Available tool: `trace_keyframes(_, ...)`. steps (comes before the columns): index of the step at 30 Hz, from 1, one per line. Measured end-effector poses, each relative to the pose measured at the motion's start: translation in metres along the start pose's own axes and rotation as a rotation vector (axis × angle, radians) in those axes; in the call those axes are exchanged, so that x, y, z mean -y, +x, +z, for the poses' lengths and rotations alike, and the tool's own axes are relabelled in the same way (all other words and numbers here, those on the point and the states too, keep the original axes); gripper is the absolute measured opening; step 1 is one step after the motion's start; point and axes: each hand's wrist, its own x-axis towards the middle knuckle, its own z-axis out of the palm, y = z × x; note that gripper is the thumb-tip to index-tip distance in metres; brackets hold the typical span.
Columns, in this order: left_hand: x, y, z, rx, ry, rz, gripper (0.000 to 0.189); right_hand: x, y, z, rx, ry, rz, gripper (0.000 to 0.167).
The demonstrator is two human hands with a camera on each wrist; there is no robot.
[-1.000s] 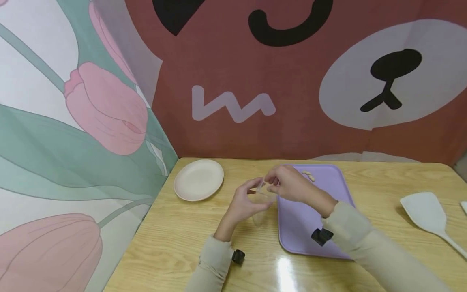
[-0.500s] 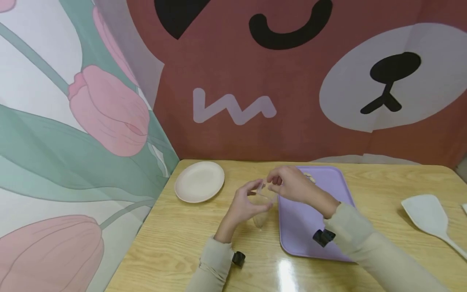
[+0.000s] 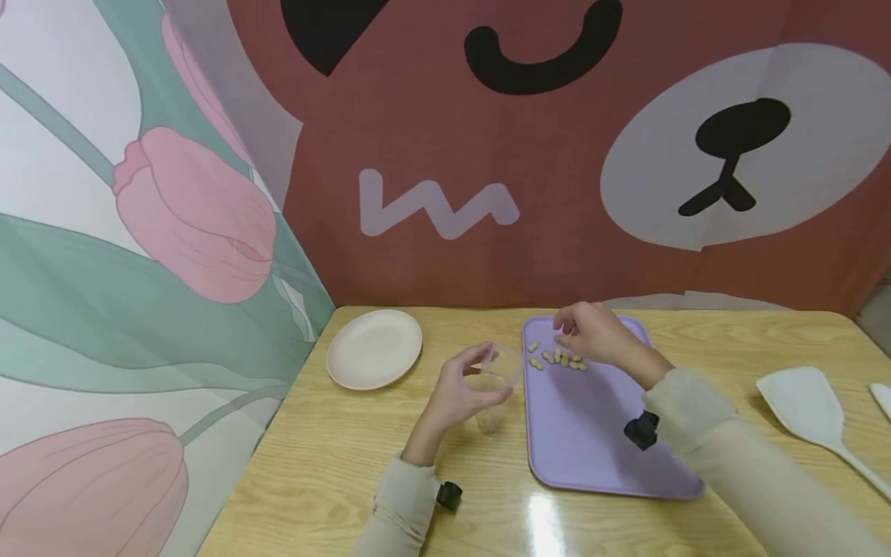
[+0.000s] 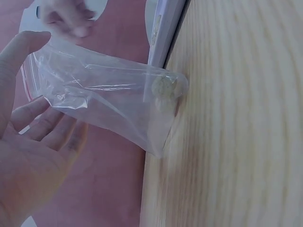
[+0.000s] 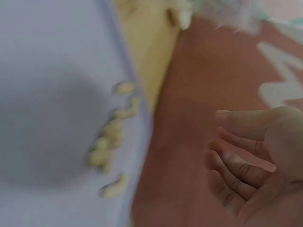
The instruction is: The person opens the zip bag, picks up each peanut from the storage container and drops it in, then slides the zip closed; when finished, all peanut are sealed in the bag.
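Peanuts [image 5: 112, 133] blur in the right wrist view; the spatula handle [image 3: 865, 469] is cropped.

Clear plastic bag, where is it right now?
In the head view, the clear plastic bag is in the left hand, just left of the purple tray and right of the pale plate.

A clear plastic bag [image 4: 109, 90] is held upright just left of the purple tray [image 3: 578, 433], mouth spread open, pale contents gathered at its bottom. Pale peanuts [image 3: 564, 359] are loosely clustered toward the tray's far end.
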Motion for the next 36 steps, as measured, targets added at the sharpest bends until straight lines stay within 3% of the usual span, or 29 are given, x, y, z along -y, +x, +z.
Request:
trace_keyframes(5, 0.023, 0.004, 0.005, 0.005, -0.003, 0.008, 0.071, -0.029, -0.001, 0.014, 0.064, -0.055, 0.037, 0.015)
trace_keyframes(13, 0.028, 0.003, 0.004, -0.004, -0.020, 0.023, 0.072, -0.054, -0.005, 0.036, 0.098, -0.069, 0.024, 0.012)
trace_keyframes(26, 0.028, 0.003, 0.003, 0.002, -0.001, 0.018, 0.072, -0.066, -0.009, 0.053, 0.081, -0.006, 0.010, 0.011)
trace_keyframes(32, 0.027, 0.003, 0.004, 0.001, 0.012, 0.014, 0.072, -0.066, -0.010, 0.051, 0.072, -0.006, 0.023, 0.009)
trace_keyframes(36, 0.025, 0.003, 0.004, -0.002, 0.020, 0.009, 0.073, -0.059, -0.007, 0.043, 0.042, -0.008, -0.019, 0.008)
